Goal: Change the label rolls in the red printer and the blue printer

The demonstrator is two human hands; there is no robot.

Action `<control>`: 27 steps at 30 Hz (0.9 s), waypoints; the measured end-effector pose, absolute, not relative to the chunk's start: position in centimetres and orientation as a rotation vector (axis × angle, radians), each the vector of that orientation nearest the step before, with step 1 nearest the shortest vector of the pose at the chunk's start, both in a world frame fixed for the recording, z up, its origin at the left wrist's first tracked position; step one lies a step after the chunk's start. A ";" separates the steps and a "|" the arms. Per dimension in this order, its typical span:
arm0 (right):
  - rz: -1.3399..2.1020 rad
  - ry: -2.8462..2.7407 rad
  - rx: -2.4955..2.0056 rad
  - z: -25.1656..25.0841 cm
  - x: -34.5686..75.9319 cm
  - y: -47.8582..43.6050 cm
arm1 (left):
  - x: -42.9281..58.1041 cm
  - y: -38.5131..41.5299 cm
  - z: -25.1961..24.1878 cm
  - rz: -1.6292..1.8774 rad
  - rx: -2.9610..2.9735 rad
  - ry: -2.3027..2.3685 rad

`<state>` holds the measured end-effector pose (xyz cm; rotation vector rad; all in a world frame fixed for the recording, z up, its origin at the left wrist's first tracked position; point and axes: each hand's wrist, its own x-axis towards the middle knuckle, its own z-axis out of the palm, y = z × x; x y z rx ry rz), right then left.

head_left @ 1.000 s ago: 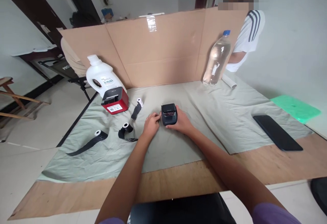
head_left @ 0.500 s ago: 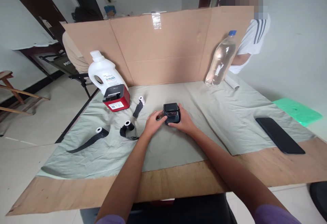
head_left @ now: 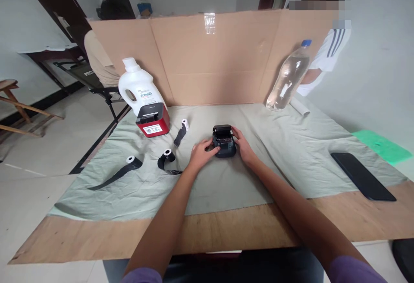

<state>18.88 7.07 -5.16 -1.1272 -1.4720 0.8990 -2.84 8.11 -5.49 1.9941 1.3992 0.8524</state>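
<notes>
A small black portable receipt printer (head_left: 225, 148) rests on the grey-green cloth, its lid (head_left: 222, 129) swung up and its paper bay showing. My left hand (head_left: 202, 153) grips the left side, thumb over the front corner. Against the right side, near the lid hinge, lie the fingers of my right hand (head_left: 244, 147); their tips are partly hidden. Left of the printer are two black paper rolls (head_left: 170, 155) (head_left: 133, 163) with unwound tails, plus a smaller roll (head_left: 185, 125) with a short dark strip.
A red and black printer (head_left: 153, 121) stands before a white detergent jug (head_left: 139, 85). Cardboard (head_left: 213, 63) walls the back. At right are a water bottle (head_left: 288, 78), a white tube (head_left: 300, 106), a black phone (head_left: 362, 177) and a green sheet (head_left: 381, 145). Another person's sleeve (head_left: 336, 44) shows behind.
The printer's lid has gone from closed to raised. My right hand has shifted from the front corner to the right side. The view has moved slightly.
</notes>
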 end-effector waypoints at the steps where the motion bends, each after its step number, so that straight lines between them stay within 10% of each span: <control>1: 0.908 -1.502 -1.169 -4.7 19.1 7.7 | -2.8 8.0 -5.4 0.853 1.992 1.402; 19: 0.785 -2.274 -2.169 4.0 16.2 14.2 | -2.8 7.5 -4.8 0.819 2.014 1.452; 27: 0.624 -1.973 -1.953 7.8 14.8 12.5 | -2.7 7.6 -4.8 0.800 2.045 1.477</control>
